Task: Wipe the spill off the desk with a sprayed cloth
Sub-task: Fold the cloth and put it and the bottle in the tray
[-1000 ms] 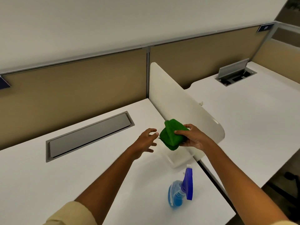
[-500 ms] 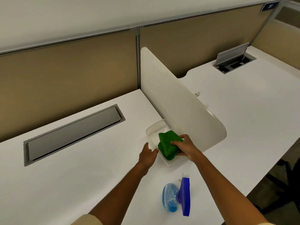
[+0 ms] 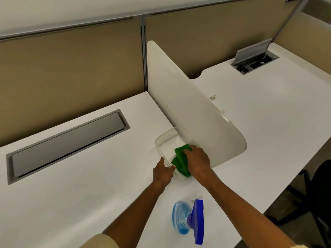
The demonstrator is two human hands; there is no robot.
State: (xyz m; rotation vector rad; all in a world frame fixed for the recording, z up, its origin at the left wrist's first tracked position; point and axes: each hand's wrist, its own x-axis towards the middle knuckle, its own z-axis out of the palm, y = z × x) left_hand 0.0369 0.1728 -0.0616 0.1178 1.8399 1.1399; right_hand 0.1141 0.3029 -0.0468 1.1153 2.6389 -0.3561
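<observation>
A green cloth [image 3: 180, 162] is gripped by the right hand [image 3: 198, 162] inside a clear tray [image 3: 162, 140] near the desk's [image 3: 89, 194] right edge, steadied by the left hand's [image 3: 162, 173] curled fingers; spraying from the bottle [image 3: 188, 221] likely comes next.

Left of the clear tray [image 3: 162, 142] the surface [image 3: 75, 185] lies open up to the grey hatch [image 3: 68, 144] at frame left. The white divider [image 3: 188, 111] walls off the tray's right side. The spray bottle [image 3: 188, 219] stands lower centre, near both forearms.
</observation>
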